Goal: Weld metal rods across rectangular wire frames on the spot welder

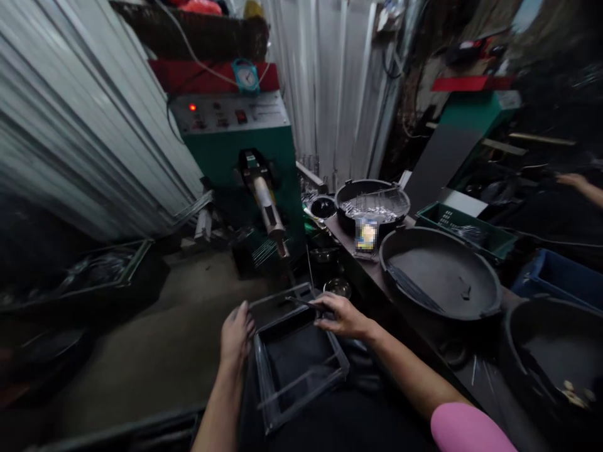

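Note:
My left hand (237,336) is closed, thumb up, at the left corner of a thin rectangular metal frame (277,300). From my right hand (342,314) a slim dark tool (301,302) sticks out to the left across that frame; its kind is not clear. The fingers are pinched around its near end. Below both hands, over my lap, lie rectangular wire frames (264,383), apparently stacked and blurred in places. Beyond the hands stands a green machine (277,163) with a lit red lamp and a metal arm (267,204) slanting down toward the frames.
To the right, a bench (377,276) carries a round pan (393,216) of small metal pieces, a wide pan (443,270) with dark rods, and a phone (366,235). A green crate (490,242) and blue bin (560,279) stand beyond. Another person's hand (572,181) shows far right.

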Tool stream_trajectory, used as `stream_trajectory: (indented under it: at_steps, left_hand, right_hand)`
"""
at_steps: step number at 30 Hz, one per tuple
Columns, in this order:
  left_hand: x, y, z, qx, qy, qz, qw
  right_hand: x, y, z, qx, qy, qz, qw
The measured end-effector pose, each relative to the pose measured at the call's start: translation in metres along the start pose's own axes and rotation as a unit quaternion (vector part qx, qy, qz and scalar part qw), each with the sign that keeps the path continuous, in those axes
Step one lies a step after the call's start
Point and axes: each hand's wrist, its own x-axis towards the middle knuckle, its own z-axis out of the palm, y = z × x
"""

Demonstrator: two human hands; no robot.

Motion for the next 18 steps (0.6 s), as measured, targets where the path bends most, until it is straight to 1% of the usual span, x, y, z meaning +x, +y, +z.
stream_trajectory:
  at_steps: [2,3,4,6,8,11,15,18]
  left_hand:
    - [0.007,0.017,0.027,-0.044,-0.039,0.032,0.998]
    - [0.012,0.024,0.039,-0.065,-0.042,0.044,0.996]
    - [0.016,0.029,0.049,-0.086,-0.047,0.055,0.994]
    - [0.021,0.036,0.063,-0.113,-0.066,0.054,0.990]
    - [0.023,0.038,0.071,-0.134,-0.084,0.055,0.986]
    - [0.022,0.037,0.075,-0.151,-0.093,0.061,0.982]
    - [0.022,0.035,0.079,-0.151,-0.095,0.064,0.982]
    - [0.016,0.033,0.078,-0.114,-0.105,0.078,0.985]
  right_hand:
    - [0.007,-0.014,0.009,-0.006,-0.067,-0.049,0.997]
    - [0.010,-0.018,0.015,-0.014,-0.093,-0.068,0.993]
    - [0.013,-0.020,0.020,-0.026,-0.114,-0.078,0.990]
    - [0.016,-0.020,0.031,-0.056,-0.146,-0.067,0.985]
    - [0.016,-0.017,0.038,-0.080,-0.161,-0.029,0.983]
    - [0.015,-0.015,0.042,-0.087,-0.154,0.015,0.984]
    - [0.014,-0.013,0.043,-0.093,-0.152,0.034,0.983]
    - [0.012,-0.010,0.043,-0.108,-0.157,0.037,0.981]
